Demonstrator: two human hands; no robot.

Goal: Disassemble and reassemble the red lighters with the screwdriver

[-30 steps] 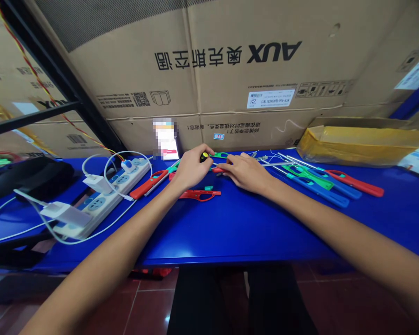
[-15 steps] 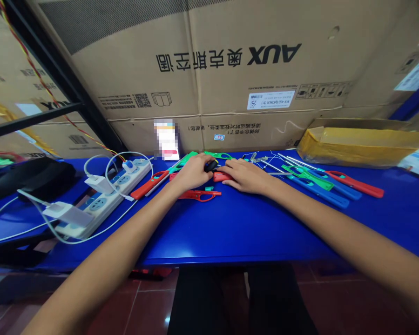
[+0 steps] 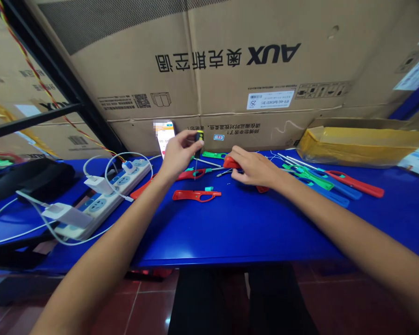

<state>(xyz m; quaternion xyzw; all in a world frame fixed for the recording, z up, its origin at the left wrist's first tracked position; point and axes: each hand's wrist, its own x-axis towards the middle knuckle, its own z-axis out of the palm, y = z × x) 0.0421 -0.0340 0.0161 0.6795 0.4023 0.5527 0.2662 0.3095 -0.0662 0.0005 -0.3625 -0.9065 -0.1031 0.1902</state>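
Observation:
My left hand is closed around the black and yellow handle of a screwdriver, held upright with its thin shaft pointing down. Below the shaft lies a red lighter with a metal tube. My right hand grips a red lighter casing, mostly hidden by the fingers. Another red bit shows under that palm. Nearer me rests a red casing half with a teal trigger beside it. Behind the hands is a green casing piece.
Blue lighters, a green one and a red one lie to the right. A power strip with chargers and cables stands left. A phone leans on the large carton. A yellow-taped box sits back right.
My left hand has risen up and left, and the screwdriver now stands upright in it. My right hand has shifted slightly right, lifting the red casing. The hands have moved apart.

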